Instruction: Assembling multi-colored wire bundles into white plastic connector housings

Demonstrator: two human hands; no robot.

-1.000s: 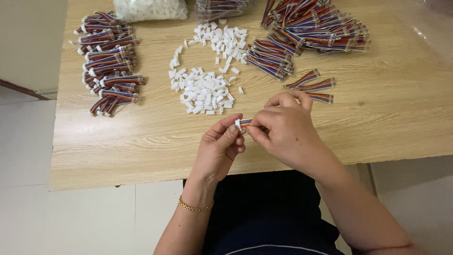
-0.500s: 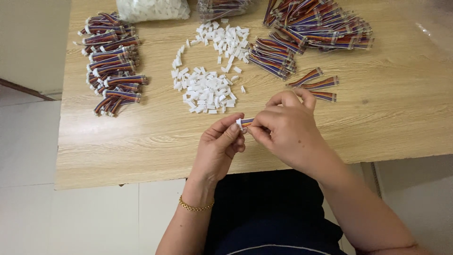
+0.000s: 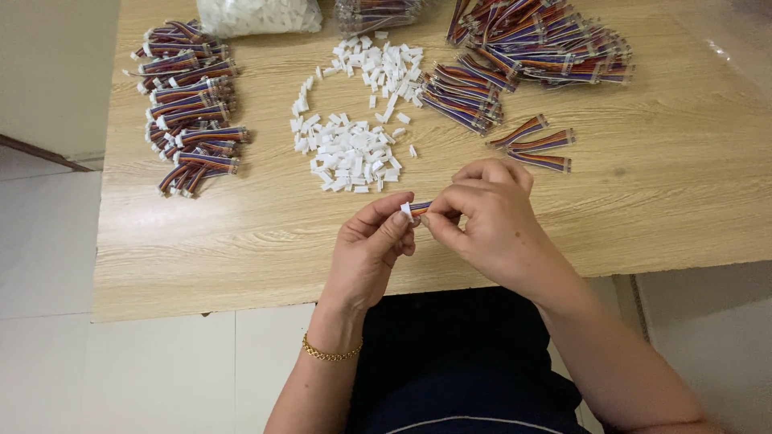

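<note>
We work over a pale wooden table (image 3: pixel 659 209). A large heap of multicoloured ribbon cables (image 3: pixel 539 40) lies at its far right, and a second pile of cable bundles (image 3: pixel 189 104) lies far left. Between them spreads a scatter of small white plastic connector housings (image 3: pixel 354 149). Three loose cables (image 3: pixel 543 145) lie just beyond our right hand (image 3: pixel 490 221). It pinches a short cable end (image 3: pixel 421 207), while our left hand (image 3: pixel 374 245) pinches a white housing (image 3: pixel 407 211) against it, above the table's near edge.

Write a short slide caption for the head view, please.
Both hands, left hand and right hand, pinch a small white plug on striped wires above a wooden table.
</note>
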